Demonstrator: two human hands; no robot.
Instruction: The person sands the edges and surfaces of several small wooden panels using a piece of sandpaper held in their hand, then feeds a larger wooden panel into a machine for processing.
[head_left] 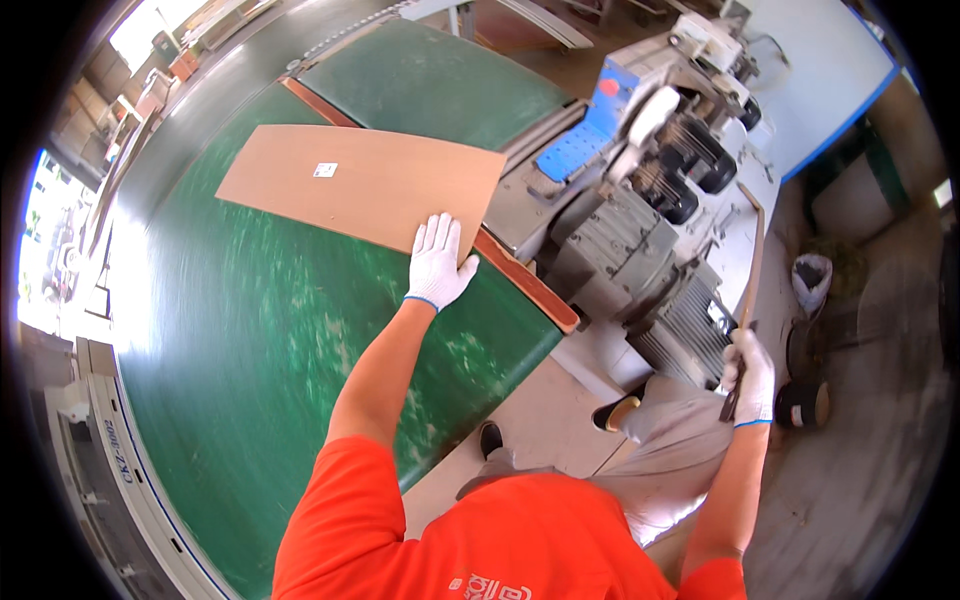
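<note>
A flat brown board with a small white label lies on the green conveyor belt. My left hand, in a white knit glove, lies palm down on the board's near edge. Its fingers are stretched out and grip nothing. Off to the right, my gloved right hand is closed around a long, thin brown strip. The strip rises from my fist along the machine's side and bends near its top. Whether it is wood or another material I cannot tell.
Beside the belt stands a machine with grey motors, dark rollers and a blue perforated bracket. A reddish-brown rail edges the belt. Farther off is a second green belt section. A white bag sits at the right.
</note>
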